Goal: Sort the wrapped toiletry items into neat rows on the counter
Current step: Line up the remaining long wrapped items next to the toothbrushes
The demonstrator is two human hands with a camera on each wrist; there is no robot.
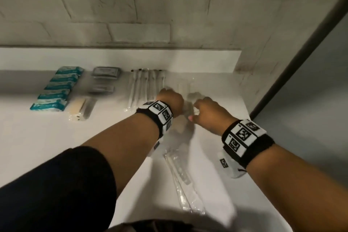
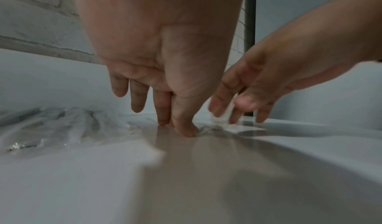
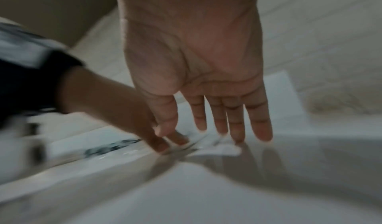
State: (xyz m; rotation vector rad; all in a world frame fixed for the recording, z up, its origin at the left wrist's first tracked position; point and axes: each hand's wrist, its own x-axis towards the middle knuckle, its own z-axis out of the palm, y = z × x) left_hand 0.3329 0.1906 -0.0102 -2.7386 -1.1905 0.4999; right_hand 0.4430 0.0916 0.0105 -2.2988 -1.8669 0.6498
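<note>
A small clear wrapped item (image 1: pixel 188 100) lies on the white counter (image 1: pixel 56 137) between my two hands, right of the toothbrush row (image 1: pixel 146 84). My left hand (image 2: pixel 175 127) points straight down, its thumb and forefinger tips pressing on the counter at the wrapper's (image 2: pixel 225 127) left edge. My right hand (image 3: pixel 206 135) has straight, spread fingers whose tips touch the same wrapper (image 3: pixel 219 149) from the right. In the head view both hands (image 1: pixel 169 100) (image 1: pixel 206 107) show only their backs, and the fingers are hidden. Neither hand is curled round anything.
Along the back wall lie a row of teal packets (image 1: pixel 56 88), grey packets (image 1: pixel 105 73) and a beige packet (image 1: pixel 81 109). A long clear-wrapped item (image 1: pixel 180 175) lies near the front edge. The counter ends at a dark frame (image 1: pixel 293 62) on the right.
</note>
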